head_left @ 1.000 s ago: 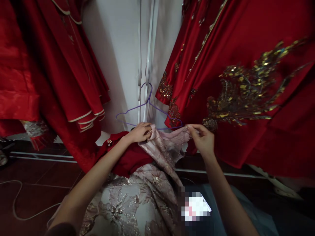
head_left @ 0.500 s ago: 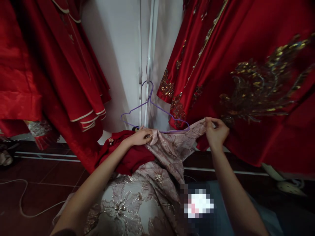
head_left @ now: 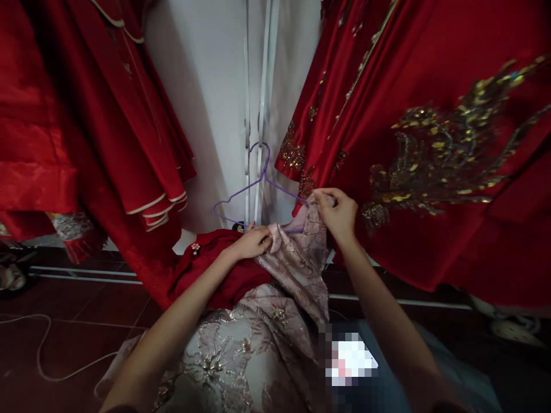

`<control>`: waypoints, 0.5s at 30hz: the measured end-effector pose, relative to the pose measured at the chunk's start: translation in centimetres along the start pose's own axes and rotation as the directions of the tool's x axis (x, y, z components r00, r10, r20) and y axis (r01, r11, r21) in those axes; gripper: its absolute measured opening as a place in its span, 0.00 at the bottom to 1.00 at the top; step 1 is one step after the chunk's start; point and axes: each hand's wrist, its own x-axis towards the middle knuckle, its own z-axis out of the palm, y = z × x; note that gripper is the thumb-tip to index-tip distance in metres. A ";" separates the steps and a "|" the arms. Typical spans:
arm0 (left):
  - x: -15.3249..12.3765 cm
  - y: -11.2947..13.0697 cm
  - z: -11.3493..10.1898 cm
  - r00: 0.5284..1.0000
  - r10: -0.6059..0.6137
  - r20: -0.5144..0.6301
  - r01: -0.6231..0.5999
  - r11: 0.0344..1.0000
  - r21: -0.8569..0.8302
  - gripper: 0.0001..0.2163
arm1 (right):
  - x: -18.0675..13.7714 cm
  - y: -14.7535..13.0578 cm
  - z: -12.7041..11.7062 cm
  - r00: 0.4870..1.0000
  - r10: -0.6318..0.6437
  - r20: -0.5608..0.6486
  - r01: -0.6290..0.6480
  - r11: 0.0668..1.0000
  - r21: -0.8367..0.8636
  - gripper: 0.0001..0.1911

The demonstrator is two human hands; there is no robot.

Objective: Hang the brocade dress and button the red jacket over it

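A purple clothes hanger (head_left: 241,190) hangs by its hook from the white upright rails. Pale pink brocade with metallic flowers, part of a dress (head_left: 297,258), drapes below it, and one shoulder covers the hanger's right end. My right hand (head_left: 342,217) pinches the top edge of that shoulder between thumb and fingers. My left hand (head_left: 253,242) is closed on the folded neckline edge near the hanger's lower bar. Dark red cloth (head_left: 224,267) with a small beaded ornament lies under my left wrist, against the dress. The dress's flowered lower part spreads toward me.
Red garments with cream piping (head_left: 146,172) hang on the left. At right hangs a red robe (head_left: 430,246) with gold sequin embroidery. A white cable (head_left: 43,350) runs over the dark tiled floor, and a lit, blurred-out screen (head_left: 350,361) glows at lower right.
My right hand has moved left and slightly up, bringing the dress shoulder over the hanger's right end. My left hand stays nearly in place on the neckline.
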 end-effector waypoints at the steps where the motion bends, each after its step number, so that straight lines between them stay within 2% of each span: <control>1: -0.1 0.1 0.2 1.000 0.002 -0.013 -0.003 1.000 -0.023 0.08 | -0.2 -0.4 0.6 1.000 -0.018 0.022 0.017 1.000 0.016 0.15; 6: -0.2 0.1 0.9 0.999 -0.036 -0.038 0.030 0.987 -0.156 0.09 | -1.7 -0.1 2.8 0.998 -0.028 0.062 0.027 0.999 0.021 0.15; 10: -0.2 0.3 0.0 0.993 -0.083 -0.085 0.062 0.971 -0.229 0.10 | -2.2 0.6 3.4 0.989 -0.029 0.148 0.037 0.998 -0.057 0.13; 13: -1.1 -0.6 -2.1 0.972 -0.115 -0.203 0.067 0.971 -0.229 0.11 | -1.8 1.0 3.1 0.988 -0.036 0.150 0.054 0.991 -0.122 0.13; 15: -2.5 -2.5 -3.6 0.924 -0.173 -0.340 0.121 0.978 -0.169 0.13 | -1.2 1.2 2.6 0.989 -0.044 0.140 0.064 0.988 -0.138 0.13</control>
